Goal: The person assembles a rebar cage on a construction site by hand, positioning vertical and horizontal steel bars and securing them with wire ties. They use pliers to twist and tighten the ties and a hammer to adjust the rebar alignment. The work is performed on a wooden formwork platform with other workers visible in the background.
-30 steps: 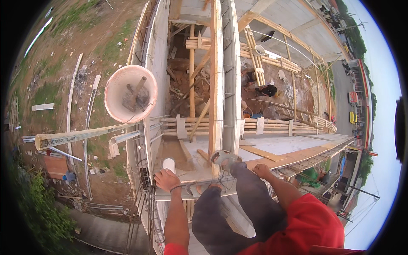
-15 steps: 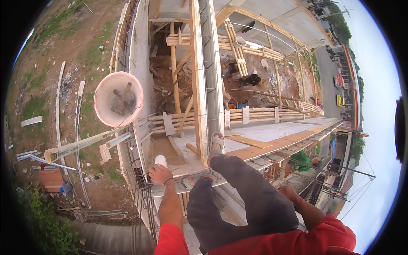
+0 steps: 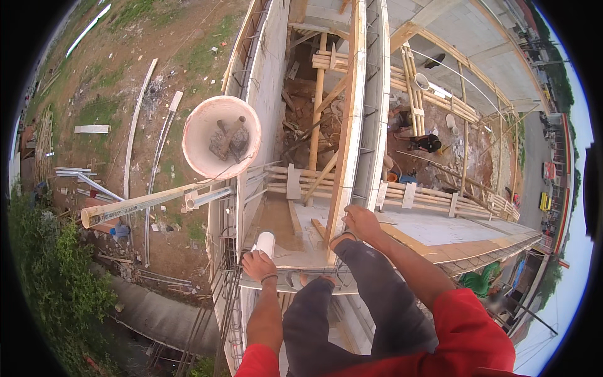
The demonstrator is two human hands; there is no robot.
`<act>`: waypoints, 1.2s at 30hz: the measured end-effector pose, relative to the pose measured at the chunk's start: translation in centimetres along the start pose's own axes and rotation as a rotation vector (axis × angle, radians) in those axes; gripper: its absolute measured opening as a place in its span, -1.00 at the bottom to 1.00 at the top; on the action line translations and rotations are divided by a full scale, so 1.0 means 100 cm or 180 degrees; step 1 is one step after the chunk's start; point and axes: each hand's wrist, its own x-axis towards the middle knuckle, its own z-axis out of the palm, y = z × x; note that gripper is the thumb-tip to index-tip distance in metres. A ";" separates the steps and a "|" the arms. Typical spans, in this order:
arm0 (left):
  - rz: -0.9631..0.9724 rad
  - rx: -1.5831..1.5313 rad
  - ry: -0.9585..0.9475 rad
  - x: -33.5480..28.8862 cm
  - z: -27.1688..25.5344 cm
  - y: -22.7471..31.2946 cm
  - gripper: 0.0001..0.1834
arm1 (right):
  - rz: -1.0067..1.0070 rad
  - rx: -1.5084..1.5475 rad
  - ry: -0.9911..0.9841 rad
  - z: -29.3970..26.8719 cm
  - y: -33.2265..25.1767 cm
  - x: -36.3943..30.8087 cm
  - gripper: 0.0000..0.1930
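My left hand (image 3: pixel 259 266) is closed on the end of a short white pipe (image 3: pixel 266 241), close to the rebar (image 3: pixel 229 276) at the wall corner. My right hand (image 3: pixel 359 222) has its fingers bent over the edge of a long wooden board (image 3: pixel 353 119) that lines a trench holding steel bars (image 3: pixel 369 125). Dark trousers cover my legs, which straddle the wall top; part of one foot is hidden behind my right arm. Beyond my left hand stands a pale plastic bucket (image 3: pixel 195 141), with grey lumps and a dark stick-like piece inside.
A long pipe (image 3: pixel 144 202) and a shorter grey pipe (image 3: pixel 213 196) jut out left below the bucket. Bamboo poles (image 3: pixel 408 195) cross the pit, where a person (image 3: pixel 427 143) bends far below. Ground with loose planks (image 3: pixel 141 125) lies far down on the left.
My right hand has come forward from beside my thigh to the board's edge. The view has swung left, so the scene sits further right. My left hand stays at the white pipe.
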 end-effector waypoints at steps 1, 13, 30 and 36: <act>0.0025 -0.0086 0.0101 -0.001 0.001 -0.004 -0.69 | -0.0590 -0.0041 0.0048 0.017 -0.038 0.045 -0.70; 0.0096 -0.0314 0.0126 -0.001 0.001 0.003 -0.70 | -0.1958 -0.0802 -0.1961 0.150 -0.255 0.263 -0.68; -0.0112 -0.0168 -0.0084 -0.002 0.010 0.004 -0.72 | 0.0072 0.2879 -0.0233 -0.150 -0.288 0.204 -0.65; -0.1385 -0.0775 -0.0503 0.027 -0.057 -0.017 -0.55 | 0.0379 0.4050 0.0143 -0.193 -0.197 0.074 -0.81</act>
